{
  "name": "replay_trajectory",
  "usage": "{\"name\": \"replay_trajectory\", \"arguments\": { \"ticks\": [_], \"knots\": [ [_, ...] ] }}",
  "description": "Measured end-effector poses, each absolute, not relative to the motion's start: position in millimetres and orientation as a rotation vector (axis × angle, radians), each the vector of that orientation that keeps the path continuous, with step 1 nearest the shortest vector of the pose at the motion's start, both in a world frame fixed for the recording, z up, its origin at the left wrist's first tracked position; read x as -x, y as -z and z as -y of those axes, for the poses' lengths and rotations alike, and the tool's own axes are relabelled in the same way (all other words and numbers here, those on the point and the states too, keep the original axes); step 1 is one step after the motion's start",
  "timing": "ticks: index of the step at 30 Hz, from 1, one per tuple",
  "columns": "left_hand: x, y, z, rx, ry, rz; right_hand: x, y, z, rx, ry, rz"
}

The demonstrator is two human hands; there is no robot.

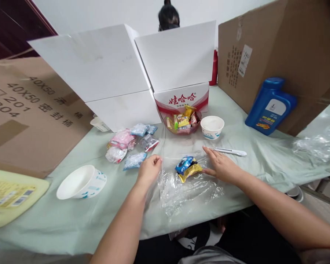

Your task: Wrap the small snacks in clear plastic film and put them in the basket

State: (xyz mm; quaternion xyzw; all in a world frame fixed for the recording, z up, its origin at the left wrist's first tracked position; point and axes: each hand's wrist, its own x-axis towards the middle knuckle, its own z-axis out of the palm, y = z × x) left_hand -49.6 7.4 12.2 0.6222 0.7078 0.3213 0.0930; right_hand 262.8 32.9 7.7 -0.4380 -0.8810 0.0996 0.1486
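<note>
A clear plastic bag (178,192) lies flat on the cloth in front of me. Two wrapped snacks, a blue packet (184,164) and a yellow packet (190,172), rest together at the bag's upper middle; whether they are inside it or on top I cannot tell. My left hand (150,168) pinches the bag's left edge between thumb and fingers. Palm down, my right hand (220,165) lies with fingers stretched at the bag's right side, its thumb close to the yellow packet. Just beyond its fingers is a white utility knife (231,151).
A bowl of wrapped candies (181,130) and a paper bowl (212,128) stand ahead. To the left are several bagged packets (134,160), another paper bowl (99,181) and a yellow jug (13,198). Boxes (178,62) and a blue bottle (269,110) border the table; a person's head shows behind.
</note>
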Motion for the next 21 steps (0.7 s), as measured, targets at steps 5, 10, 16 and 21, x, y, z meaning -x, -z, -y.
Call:
{"name": "replay_trajectory", "arguments": {
  "ticks": [5, 10, 16, 21],
  "knots": [
    [54.6, -20.6, -10.1, -1.889, -1.244, -2.232, -263.3, -5.9, -32.6, 1.285, -0.256, 2.459],
    [5.8, -21.3, 13.3, -2.456, -1.077, -1.717, -258.7, -10.8, -30.5, 0.991, -0.200, 2.501],
    [-27.0, -1.5, 22.8, -2.614, -0.528, -1.632, -246.2, 3.5, -26.4, 0.895, -0.261, 2.662],
    [-7.7, -6.1, 12.8, -2.481, -0.702, -1.575, -247.1, 21.7, -30.5, 1.112, -0.177, 2.749]
  ]
}}
